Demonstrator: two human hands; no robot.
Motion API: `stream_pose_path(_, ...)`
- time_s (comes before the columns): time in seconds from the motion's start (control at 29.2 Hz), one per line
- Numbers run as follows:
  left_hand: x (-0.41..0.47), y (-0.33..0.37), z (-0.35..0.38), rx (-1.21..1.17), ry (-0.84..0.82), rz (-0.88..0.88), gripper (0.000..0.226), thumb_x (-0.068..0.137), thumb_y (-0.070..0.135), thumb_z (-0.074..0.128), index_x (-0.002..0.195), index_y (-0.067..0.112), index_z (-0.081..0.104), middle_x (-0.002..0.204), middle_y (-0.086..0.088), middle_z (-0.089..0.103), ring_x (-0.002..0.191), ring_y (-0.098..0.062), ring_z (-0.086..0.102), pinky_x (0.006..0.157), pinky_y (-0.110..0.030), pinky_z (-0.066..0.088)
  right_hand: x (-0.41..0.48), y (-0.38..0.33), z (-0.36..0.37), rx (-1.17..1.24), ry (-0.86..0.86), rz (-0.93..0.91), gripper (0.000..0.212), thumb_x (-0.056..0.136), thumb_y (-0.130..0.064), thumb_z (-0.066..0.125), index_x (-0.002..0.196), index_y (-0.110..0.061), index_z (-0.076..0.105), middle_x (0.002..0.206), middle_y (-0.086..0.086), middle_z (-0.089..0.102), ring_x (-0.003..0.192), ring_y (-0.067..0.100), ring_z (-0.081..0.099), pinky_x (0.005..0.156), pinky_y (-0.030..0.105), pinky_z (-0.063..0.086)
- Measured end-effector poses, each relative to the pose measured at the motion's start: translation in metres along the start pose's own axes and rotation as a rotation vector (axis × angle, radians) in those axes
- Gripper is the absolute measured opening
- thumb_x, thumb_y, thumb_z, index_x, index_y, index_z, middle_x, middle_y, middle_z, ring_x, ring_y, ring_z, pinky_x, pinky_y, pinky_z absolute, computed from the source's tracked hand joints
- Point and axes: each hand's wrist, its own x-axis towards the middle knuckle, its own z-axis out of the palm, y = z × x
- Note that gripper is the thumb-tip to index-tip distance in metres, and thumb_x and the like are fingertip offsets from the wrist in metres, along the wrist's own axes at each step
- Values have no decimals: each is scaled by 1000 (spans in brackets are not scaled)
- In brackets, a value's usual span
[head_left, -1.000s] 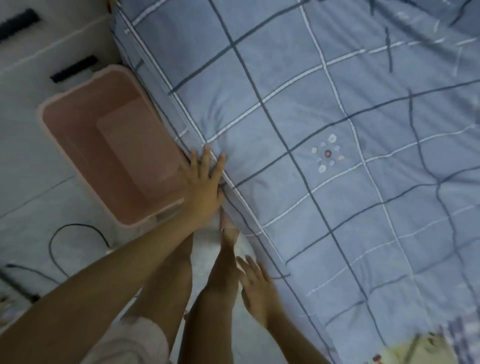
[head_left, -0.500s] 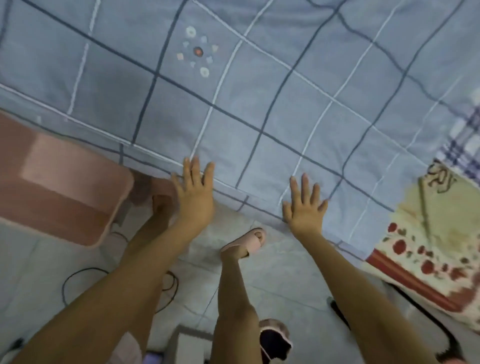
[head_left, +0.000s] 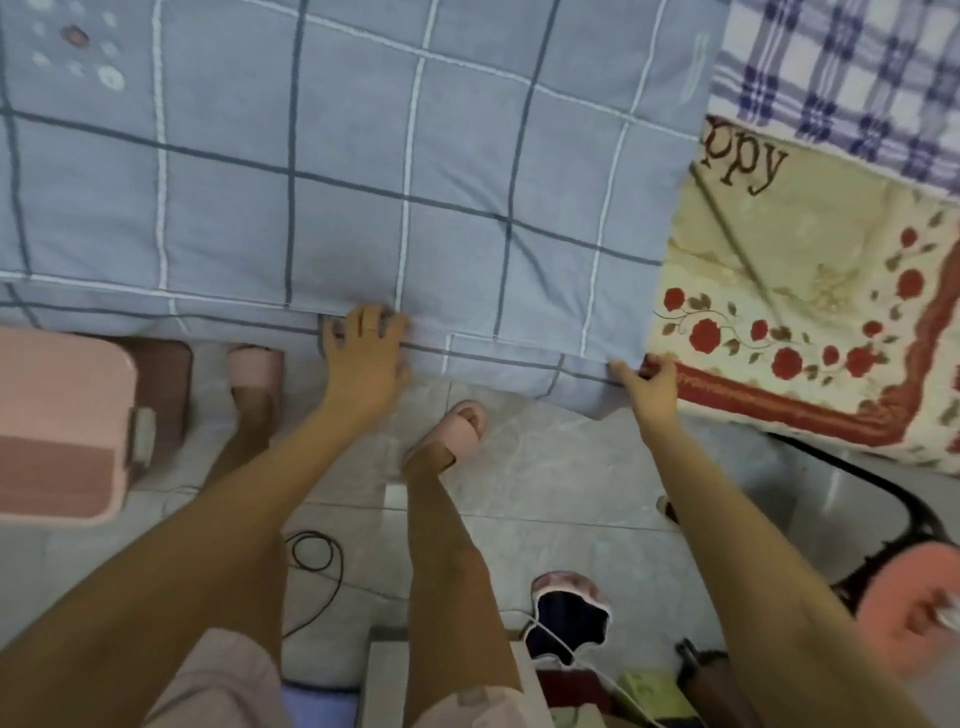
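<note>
The blue quilt (head_left: 363, 182), soft padded cloth crossed by dark and white lines, lies spread over the bed (head_left: 857, 67). The left grip (head_left: 366, 348) curls round its near edge. The right grip (head_left: 649, 382) pinches its corner, just beside the rose-printed blanket (head_left: 805, 312).

A blue checked quilt (head_left: 363, 182) covered most of the bed (head_left: 909, 104), its near edge hanging over the side. Just right of it lay a cream blanket (head_left: 810, 291) with red roses, on a purple plaid sheet (head_left: 831, 62). Below, on the grey tiled floor (head_left: 561, 467), a pink bin (head_left: 57, 431) stood at the left and a black cable (head_left: 317, 551) lay coiled
</note>
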Motion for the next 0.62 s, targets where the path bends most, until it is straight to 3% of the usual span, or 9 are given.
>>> stream_pose_path(0.1,8,19,4,-8,23,-76,48,78,29,67,122,18,52,129,-14,43,124,-33,32,99,-49,22,3,7,-9,60,-247,39,47,79,-19,76,119,-2,58,110,4,61,96,17,58,71,18,47)
stream_pose_path(0.21,17,24,2,-16,32,-130,43,78,31,67,117,18,54,127,-12,44,121,-33,34,97,-48,25,-3,28,-5,25,-469,100,43,80,-15,74,120,-7,61,111,3,63,96,16,60,63,14,46)
stream_pose_path(0.27,21,25,0,-2,22,-144,40,76,30,68,113,18,55,124,-12,45,119,-34,36,95,-50,27,-8,55,0,76,-462,171,40,87,-13,67,124,-5,57,117,6,61,97,20,59,66,19,47)
stream_pose_path(0.41,19,23,-4,-8,-28,-137,43,76,23,66,116,16,53,124,-15,42,120,-35,33,98,-50,24,-23,88,3,445,-369,210,35,94,-14,55,127,-2,52,122,13,62,104,27,62,87,37,53)
stream_pose_path(0.51,8,28,-3,9,-51,-117,55,75,25,67,125,14,47,128,-17,38,123,-35,32,101,-49,22,-39,91,-6,529,-302,165,24,98,-17,50,121,-9,52,102,4,65,86,20,64,72,30,59)
stream_pose_path(0.62,-9,31,4,35,-66,-47,74,70,42,65,131,8,40,134,-21,35,127,-35,29,105,-54,16,-48,88,-13,491,-250,148,21,99,-21,48,113,-6,49,60,-6,59,48,7,51,55,24,55)
